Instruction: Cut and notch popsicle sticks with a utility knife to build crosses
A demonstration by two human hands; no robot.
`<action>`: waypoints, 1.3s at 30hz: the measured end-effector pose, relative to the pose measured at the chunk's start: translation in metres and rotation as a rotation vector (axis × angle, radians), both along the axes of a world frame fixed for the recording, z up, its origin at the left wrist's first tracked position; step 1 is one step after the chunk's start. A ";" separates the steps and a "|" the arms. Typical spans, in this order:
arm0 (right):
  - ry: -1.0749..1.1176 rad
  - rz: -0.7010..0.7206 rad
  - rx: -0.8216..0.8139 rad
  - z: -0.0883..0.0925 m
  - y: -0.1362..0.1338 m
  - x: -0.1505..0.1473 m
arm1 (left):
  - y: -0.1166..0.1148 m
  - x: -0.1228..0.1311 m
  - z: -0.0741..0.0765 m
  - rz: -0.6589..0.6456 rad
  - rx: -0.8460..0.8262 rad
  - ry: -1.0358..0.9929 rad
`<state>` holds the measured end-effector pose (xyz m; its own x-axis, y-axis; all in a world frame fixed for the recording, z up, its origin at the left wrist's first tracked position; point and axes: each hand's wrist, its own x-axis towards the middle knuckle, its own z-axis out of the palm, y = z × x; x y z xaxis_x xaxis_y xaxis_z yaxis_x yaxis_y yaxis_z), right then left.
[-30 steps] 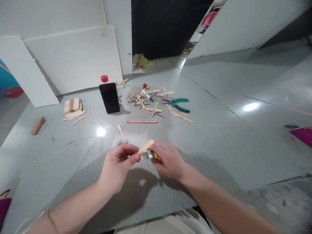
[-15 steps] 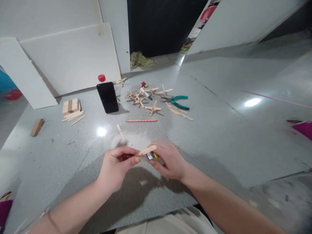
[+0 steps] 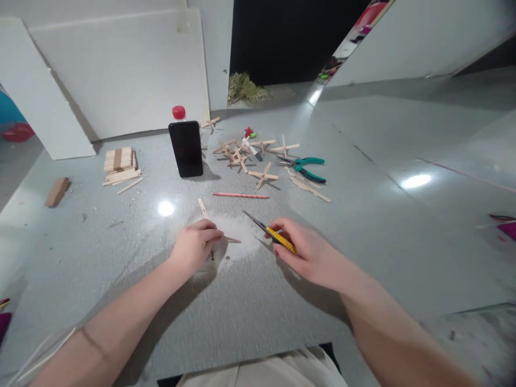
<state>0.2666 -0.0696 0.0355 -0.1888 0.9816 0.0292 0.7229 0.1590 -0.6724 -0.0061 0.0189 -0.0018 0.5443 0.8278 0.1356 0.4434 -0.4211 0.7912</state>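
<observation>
My left hand [image 3: 196,245] rests low on the grey tabletop, fingers closed on a thin wooden stick [image 3: 230,239] whose tip pokes out to the right. My right hand [image 3: 304,251] is closed around a yellow utility knife [image 3: 271,235]; its blade points up and left, apart from the stick. Another short wooden stick [image 3: 202,208] lies just beyond my left hand. Pale sawdust covers the tabletop between my hands.
A black phone [image 3: 186,148] stands upright before a red-capped bottle [image 3: 178,112]. Behind it lie several crossed sticks [image 3: 263,175], green-handled pliers [image 3: 303,167], a pink pencil [image 3: 241,195], a stick stack [image 3: 120,164] and a wooden block [image 3: 57,191]. White boards [image 3: 121,70] line the back.
Both hands have separated and lowered. The left hand brought the stick down to the tabletop; the right hand pulled the knife to the right, its blade now showing.
</observation>
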 end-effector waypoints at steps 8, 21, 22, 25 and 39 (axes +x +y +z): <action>0.117 -0.139 -0.162 -0.017 0.005 0.008 | 0.015 -0.007 -0.017 -0.109 0.129 0.164; -0.044 0.078 -0.174 -0.014 0.006 0.005 | 0.019 -0.004 -0.005 -0.111 0.124 0.145; -0.078 0.104 -0.138 -0.012 0.008 0.005 | 0.020 -0.004 -0.004 -0.116 0.117 0.140; -0.158 0.195 -0.021 -0.003 0.015 0.003 | 0.020 -0.004 -0.005 -0.116 0.096 0.127; -0.459 0.457 0.152 -0.002 0.026 -0.014 | 0.018 0.002 -0.008 -0.062 0.030 0.161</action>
<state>0.2528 -0.0432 0.0333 -0.6115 0.7909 -0.0214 0.7677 0.5866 -0.2582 -0.0040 0.0374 -0.0101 0.6111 0.7888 0.0662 0.5361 -0.4739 0.6986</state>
